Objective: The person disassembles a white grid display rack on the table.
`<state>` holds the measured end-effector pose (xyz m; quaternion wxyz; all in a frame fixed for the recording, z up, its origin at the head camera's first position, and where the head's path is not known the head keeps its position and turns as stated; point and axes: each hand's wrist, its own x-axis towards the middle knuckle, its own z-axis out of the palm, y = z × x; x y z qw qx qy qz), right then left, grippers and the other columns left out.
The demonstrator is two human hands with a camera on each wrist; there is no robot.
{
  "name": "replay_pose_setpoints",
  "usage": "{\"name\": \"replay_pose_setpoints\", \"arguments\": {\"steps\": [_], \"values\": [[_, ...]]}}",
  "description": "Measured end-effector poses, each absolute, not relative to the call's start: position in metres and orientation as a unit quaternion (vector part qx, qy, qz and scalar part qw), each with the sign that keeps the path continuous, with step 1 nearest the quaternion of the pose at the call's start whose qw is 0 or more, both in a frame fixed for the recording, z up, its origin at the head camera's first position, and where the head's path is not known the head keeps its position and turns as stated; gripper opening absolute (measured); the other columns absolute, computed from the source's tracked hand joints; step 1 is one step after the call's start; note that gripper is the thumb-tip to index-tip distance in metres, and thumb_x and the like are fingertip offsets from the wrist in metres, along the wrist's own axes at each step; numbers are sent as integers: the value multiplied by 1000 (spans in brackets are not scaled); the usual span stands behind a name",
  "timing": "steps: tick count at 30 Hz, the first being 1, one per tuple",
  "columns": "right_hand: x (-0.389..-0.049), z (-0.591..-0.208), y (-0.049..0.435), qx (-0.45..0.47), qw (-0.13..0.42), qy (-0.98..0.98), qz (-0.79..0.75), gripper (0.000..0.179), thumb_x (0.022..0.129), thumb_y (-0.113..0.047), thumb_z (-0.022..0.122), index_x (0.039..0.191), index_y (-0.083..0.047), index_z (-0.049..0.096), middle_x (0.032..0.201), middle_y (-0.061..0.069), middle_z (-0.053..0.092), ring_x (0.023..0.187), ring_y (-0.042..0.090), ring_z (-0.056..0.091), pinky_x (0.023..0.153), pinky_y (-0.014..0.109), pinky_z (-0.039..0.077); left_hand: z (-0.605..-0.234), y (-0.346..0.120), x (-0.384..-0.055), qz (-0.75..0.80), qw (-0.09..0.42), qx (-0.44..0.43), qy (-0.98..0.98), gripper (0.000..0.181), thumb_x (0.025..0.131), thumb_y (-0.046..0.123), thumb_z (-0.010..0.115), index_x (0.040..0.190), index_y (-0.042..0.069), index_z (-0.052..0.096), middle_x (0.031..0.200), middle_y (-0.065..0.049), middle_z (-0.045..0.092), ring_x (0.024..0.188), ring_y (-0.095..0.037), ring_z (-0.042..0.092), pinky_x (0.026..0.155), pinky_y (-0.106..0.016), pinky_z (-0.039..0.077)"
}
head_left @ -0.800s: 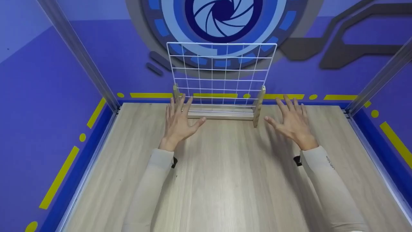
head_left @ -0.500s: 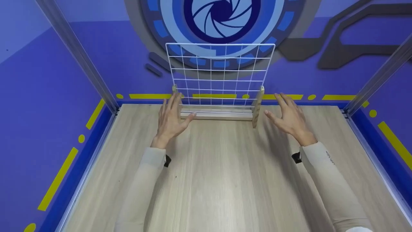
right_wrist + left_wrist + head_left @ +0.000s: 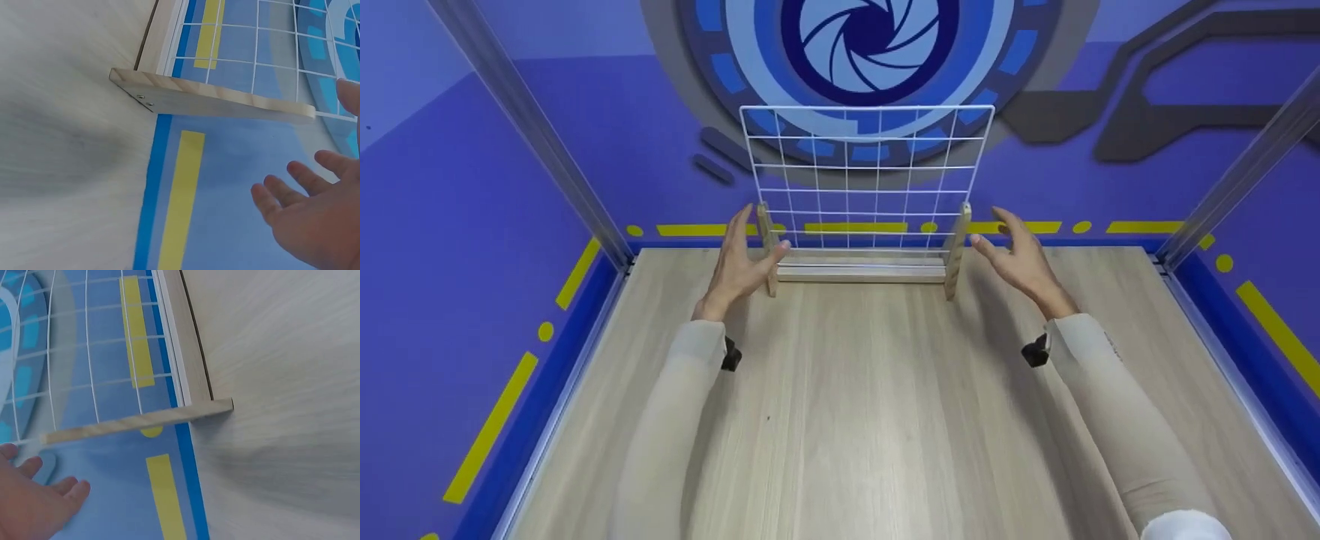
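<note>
A white wire grid rack (image 3: 862, 190) stands upright at the back of the table, held between two wooden side pieces joined by a wooden base bar (image 3: 861, 278). Beside its left side piece (image 3: 140, 419) is my left hand (image 3: 736, 262), thumb spread toward the rack; in the left wrist view a gap shows between fingers and wood. My right hand (image 3: 1020, 259) hovers just outside the right side piece (image 3: 214, 97), with thumb and fingers apart. The right wrist view shows its fingers bent loosely, clear of the wood. Neither hand holds anything.
The wood-grain table (image 3: 847, 420) runs up to a blue patterned back wall (image 3: 675, 150) close behind the rack. Blue side panels with metal posts (image 3: 540, 142) bound it left and right.
My left hand has moved left, from in front of the rack's left side piece to its outer side. The right hand has turned thumb-up and shifted slightly toward the rack.
</note>
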<state>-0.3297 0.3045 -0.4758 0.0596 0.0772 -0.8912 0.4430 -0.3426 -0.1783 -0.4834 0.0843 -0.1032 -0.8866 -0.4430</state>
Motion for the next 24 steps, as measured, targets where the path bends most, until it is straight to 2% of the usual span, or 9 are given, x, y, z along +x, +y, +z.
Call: {"name": "replay_pose_setpoints", "arguments": {"steps": [6,9,15,19,24], "values": [[-346,-478,296,67,55,-856,510,78,108,-40,64,167,-4,29,171,21,34,157,46,34,130,58,30,-481,-179,-361,-477,35,-60,-876,103,98,60,69,173,20,11,181,-10,9,167,-35,12,134,-61,17],[-353,-478,290,66,55,-841,534,74,108,-34,65,167,-4,29,170,20,35,157,45,34,131,57,28,-481,-177,-371,-513,27,-49,-857,100,100,56,70,173,19,11,180,-8,13,165,-38,17,133,-60,21],[-355,-465,277,56,23,-812,580,68,110,-17,60,167,-2,27,173,19,30,160,44,30,131,58,28,-481,-179,-390,-567,35,-51,-821,87,103,35,72,170,11,22,176,-13,25,159,-45,29,131,-55,30],[-360,-468,274,55,14,-800,597,66,111,-11,57,168,-4,26,174,18,29,161,40,29,131,54,31,-481,-179,-397,-574,33,-38,-817,77,105,21,70,169,12,27,175,-13,28,159,-44,31,131,-55,30],[-364,-471,271,62,15,-788,612,64,109,-2,54,167,-1,26,173,22,28,161,40,29,130,53,33,-477,-176,-403,-582,28,-29,-812,73,105,5,65,168,11,29,174,-13,31,157,-42,36,130,-51,34]]}}
